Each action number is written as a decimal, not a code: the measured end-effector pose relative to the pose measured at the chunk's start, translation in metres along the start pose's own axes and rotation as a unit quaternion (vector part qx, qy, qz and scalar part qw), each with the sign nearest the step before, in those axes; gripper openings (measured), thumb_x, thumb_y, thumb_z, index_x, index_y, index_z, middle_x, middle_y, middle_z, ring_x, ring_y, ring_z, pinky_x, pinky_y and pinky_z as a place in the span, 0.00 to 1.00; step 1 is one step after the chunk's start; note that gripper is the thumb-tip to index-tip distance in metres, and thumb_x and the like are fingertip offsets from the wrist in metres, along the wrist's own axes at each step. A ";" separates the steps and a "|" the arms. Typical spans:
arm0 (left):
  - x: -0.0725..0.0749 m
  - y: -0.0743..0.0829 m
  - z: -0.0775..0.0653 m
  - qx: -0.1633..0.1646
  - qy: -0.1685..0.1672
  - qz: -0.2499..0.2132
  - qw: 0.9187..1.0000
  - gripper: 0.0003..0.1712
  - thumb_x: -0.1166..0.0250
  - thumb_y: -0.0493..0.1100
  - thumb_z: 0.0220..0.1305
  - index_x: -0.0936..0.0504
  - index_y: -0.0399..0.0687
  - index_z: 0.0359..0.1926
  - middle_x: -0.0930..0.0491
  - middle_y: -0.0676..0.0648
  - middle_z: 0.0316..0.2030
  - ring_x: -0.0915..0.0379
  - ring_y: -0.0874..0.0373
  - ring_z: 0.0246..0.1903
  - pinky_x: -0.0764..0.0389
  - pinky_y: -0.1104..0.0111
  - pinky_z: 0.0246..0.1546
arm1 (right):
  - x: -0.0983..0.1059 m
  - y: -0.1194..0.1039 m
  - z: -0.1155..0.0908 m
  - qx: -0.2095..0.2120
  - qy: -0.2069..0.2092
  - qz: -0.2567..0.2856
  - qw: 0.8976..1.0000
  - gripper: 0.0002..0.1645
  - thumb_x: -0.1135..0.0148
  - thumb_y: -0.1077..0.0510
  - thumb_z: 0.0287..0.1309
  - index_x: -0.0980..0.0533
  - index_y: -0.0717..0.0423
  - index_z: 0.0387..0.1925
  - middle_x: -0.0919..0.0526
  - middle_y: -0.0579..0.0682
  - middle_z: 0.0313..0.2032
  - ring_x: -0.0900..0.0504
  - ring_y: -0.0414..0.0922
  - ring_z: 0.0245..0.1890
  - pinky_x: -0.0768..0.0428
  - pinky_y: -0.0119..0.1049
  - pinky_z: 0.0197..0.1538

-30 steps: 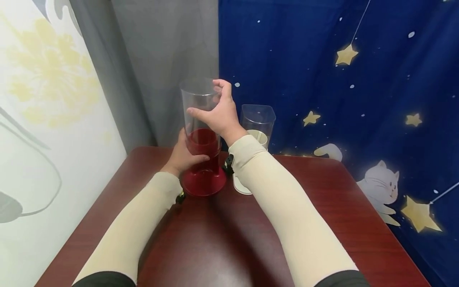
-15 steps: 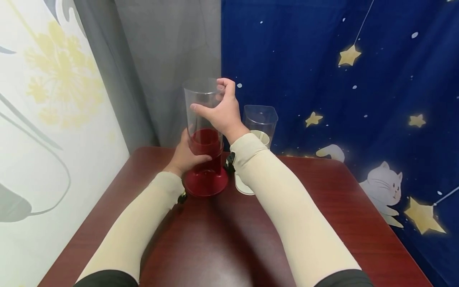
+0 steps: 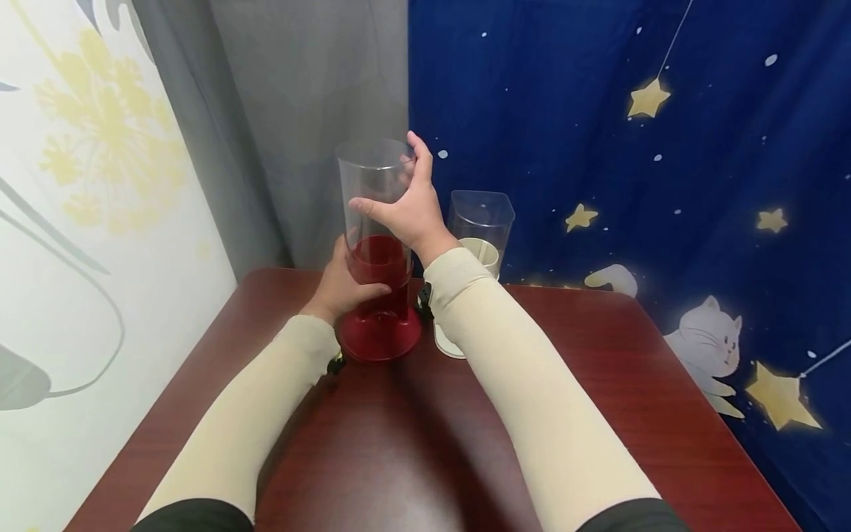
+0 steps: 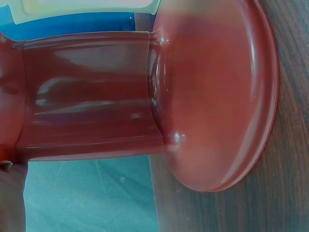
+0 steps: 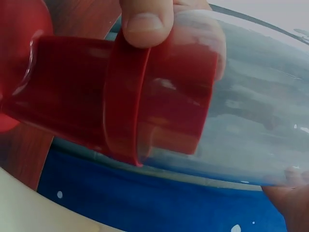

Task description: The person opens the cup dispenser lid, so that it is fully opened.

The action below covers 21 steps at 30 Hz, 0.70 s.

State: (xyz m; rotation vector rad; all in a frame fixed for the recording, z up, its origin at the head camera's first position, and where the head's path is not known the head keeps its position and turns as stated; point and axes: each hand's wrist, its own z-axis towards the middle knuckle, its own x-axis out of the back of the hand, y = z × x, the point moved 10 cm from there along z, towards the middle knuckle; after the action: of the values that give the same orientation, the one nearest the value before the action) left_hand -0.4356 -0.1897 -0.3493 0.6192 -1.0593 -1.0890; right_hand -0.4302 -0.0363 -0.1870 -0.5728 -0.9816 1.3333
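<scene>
A clear plastic cylinder (image 3: 364,188) stands upright on a red stand (image 3: 382,340) with a wide round foot. My left hand (image 3: 340,288) grips the stand's red collar from the left, thumb across the front; the right wrist view shows that thumb (image 5: 145,21) on the collar (image 5: 123,111) where the cylinder (image 5: 256,101) meets it. Higher up, my right hand (image 3: 414,207) holds the cylinder, thumb in front and fingers round the right side near the rim. The left wrist view is filled by the stand's red column (image 4: 91,96) and foot (image 4: 212,106).
Just right of the red stand is a second clear container (image 3: 482,210) on a white base (image 3: 448,343), partly hidden by my right forearm. Both stand near the back edge of a reddish-brown table (image 3: 372,458). A grey curtain (image 3: 312,89) and a blue starry one hang behind.
My right index fingertip has risen above the cylinder's rim, where it was bent before. The left hand, stand and cylinder look the same; the head view shifted slightly.
</scene>
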 end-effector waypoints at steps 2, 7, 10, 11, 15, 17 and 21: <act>0.000 0.000 0.001 -0.003 -0.001 -0.002 1.000 0.71 0.12 0.53 0.45 0.51 0.61 0.82 0.29 0.46 0.72 0.31 0.47 0.69 0.24 0.44 0.68 | -0.001 0.002 0.000 0.004 0.004 0.003 1.000 0.77 0.11 0.45 0.42 0.56 0.26 0.81 0.36 0.49 0.77 0.32 0.43 0.75 0.26 0.41 0.73; 0.001 -0.001 0.000 -0.002 0.002 0.004 1.000 0.70 0.12 0.53 0.45 0.49 0.61 0.81 0.29 0.47 0.71 0.31 0.48 0.68 0.22 0.44 0.66 | -0.003 0.007 0.000 0.006 0.011 0.005 1.000 0.78 0.11 0.45 0.40 0.57 0.24 0.81 0.36 0.48 0.78 0.31 0.42 0.75 0.25 0.41 0.72; 0.001 0.001 -0.001 0.000 0.004 0.009 1.000 0.72 0.12 0.54 0.44 0.51 0.62 0.82 0.30 0.47 0.72 0.31 0.48 0.70 0.23 0.43 0.67 | -0.003 0.009 -0.001 0.006 0.019 0.004 1.000 0.77 0.11 0.45 0.40 0.56 0.23 0.80 0.35 0.49 0.77 0.29 0.42 0.73 0.22 0.42 0.69; 0.001 0.001 -0.002 0.001 0.005 0.010 1.000 0.73 0.12 0.54 0.43 0.51 0.62 0.82 0.30 0.46 0.73 0.32 0.47 0.70 0.23 0.43 0.67 | -0.003 0.009 -0.001 0.005 0.022 0.003 1.000 0.77 0.11 0.45 0.40 0.56 0.23 0.80 0.34 0.49 0.76 0.29 0.42 0.73 0.21 0.42 0.68; 0.001 0.001 -0.002 0.004 0.006 0.009 1.000 0.74 0.12 0.55 0.43 0.52 0.63 0.83 0.30 0.45 0.73 0.32 0.46 0.71 0.24 0.42 0.67 | -0.003 0.008 -0.002 0.006 0.030 -0.005 1.000 0.75 0.12 0.44 0.41 0.55 0.24 0.80 0.31 0.49 0.74 0.25 0.42 0.69 0.17 0.42 0.64; 0.001 0.001 -0.003 0.005 0.006 0.010 1.000 0.75 0.12 0.55 0.43 0.53 0.62 0.83 0.30 0.45 0.73 0.32 0.46 0.71 0.24 0.42 0.68 | -0.003 0.007 -0.003 0.007 0.031 -0.008 0.999 0.74 0.12 0.44 0.41 0.54 0.24 0.80 0.30 0.49 0.73 0.24 0.43 0.68 0.17 0.41 0.63; 0.002 0.001 -0.004 0.008 0.007 0.012 1.000 0.75 0.13 0.56 0.43 0.54 0.61 0.83 0.31 0.45 0.73 0.32 0.46 0.71 0.25 0.42 0.68 | -0.003 0.003 -0.005 0.014 0.032 -0.010 0.999 0.74 0.12 0.45 0.41 0.53 0.28 0.80 0.29 0.49 0.72 0.23 0.44 0.67 0.16 0.41 0.63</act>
State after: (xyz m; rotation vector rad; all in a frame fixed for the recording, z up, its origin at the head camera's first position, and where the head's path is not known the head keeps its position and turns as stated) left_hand -0.4315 -0.1912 -0.3496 0.6242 -1.0630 -1.0546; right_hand -0.4274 -0.0377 -0.1921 -0.5788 -0.9127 1.3017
